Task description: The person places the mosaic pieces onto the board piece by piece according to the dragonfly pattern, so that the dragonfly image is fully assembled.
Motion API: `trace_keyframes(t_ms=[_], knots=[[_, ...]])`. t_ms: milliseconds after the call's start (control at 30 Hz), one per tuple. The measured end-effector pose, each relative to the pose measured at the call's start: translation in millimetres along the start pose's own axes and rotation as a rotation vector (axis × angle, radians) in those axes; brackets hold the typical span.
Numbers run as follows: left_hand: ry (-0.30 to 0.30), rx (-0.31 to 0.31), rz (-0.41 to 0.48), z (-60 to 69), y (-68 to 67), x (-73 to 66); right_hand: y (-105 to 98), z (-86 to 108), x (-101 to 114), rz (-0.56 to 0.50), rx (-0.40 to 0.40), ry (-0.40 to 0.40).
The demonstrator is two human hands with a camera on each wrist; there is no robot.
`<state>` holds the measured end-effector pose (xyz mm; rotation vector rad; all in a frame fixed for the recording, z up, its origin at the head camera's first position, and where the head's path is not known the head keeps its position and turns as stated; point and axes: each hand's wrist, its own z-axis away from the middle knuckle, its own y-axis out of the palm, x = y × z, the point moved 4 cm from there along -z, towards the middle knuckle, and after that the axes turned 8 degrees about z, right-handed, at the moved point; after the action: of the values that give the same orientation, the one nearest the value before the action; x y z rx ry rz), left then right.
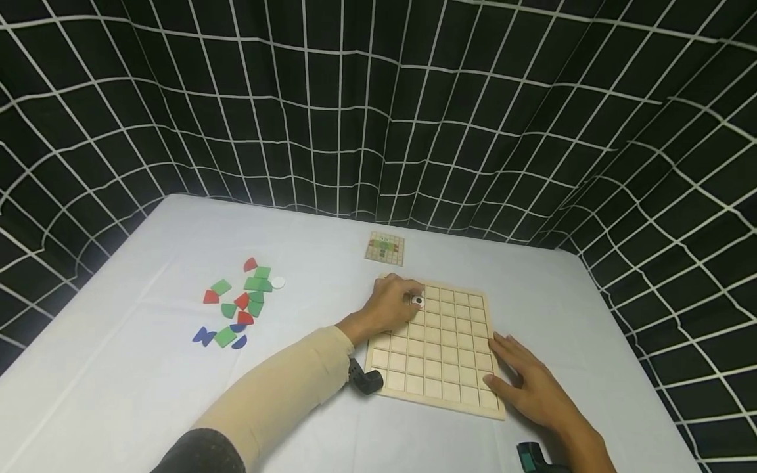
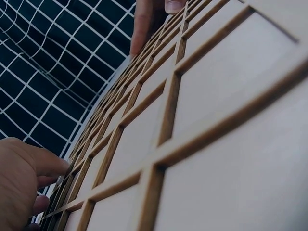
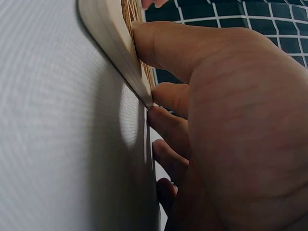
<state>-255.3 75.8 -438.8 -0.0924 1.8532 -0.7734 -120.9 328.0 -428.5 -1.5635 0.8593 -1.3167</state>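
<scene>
In the head view, my left hand (image 1: 390, 305) is over the upper left part of a pale wooden grid board (image 1: 449, 387). Its thumb and index finger pinch a small white piece with a black dot (image 1: 418, 301), like an eye, at the board's surface. My right hand (image 1: 529, 384) rests at the board's right edge with fingers extended; in the right wrist view, the thumb (image 3: 163, 45) lies on the rim and the other fingers run along the side. The left wrist view shows the raised grid close up, with my left hand (image 2: 19, 183) at the left.
Several flat green (image 1: 225, 337), red (image 1: 245, 318) and blue pieces (image 1: 239, 342) lie scattered on the left of the white table, beside a white disc (image 1: 278, 282). A small pattern card (image 1: 385, 249) lies beyond the board. Black grid-patterned curtain (image 1: 331, 118) surrounds the table.
</scene>
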Motion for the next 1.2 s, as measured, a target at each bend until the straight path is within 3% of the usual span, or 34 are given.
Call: trace_keyframes(t_ms=[233, 367, 600, 900, 1033, 1200], knots=[[-0.016, -0.013, 0.051, 2.9, -2.5, -1.1, 1.1, 0.9, -1.2, -0.005, 0.001, 0.008], [0.023, -0.058, 0.094, 5.9, -13.6, -5.0, 2.7, -0.3, -0.3, -0.004, 0.002, 0.002], [0.119, -0.159, 0.088, 15.2, -48.0, -16.5, 0.0, -0.1, -0.2, -0.020, -0.014, -0.038], [0.207, -0.289, 0.036, 46.9, -96.5, -20.5, -2.1, 2.8, -1.5, -0.028, -0.031, -0.070], [0.238, -0.353, -0.013, 63.7, -116.9, -14.4, -1.0, 4.2, -1.7, -0.028, -0.037, -0.087], [0.215, -0.434, -0.048, 82.9, -139.6, -2.4, 0.5, 4.0, -1.9, -0.037, -0.026, -0.095]])
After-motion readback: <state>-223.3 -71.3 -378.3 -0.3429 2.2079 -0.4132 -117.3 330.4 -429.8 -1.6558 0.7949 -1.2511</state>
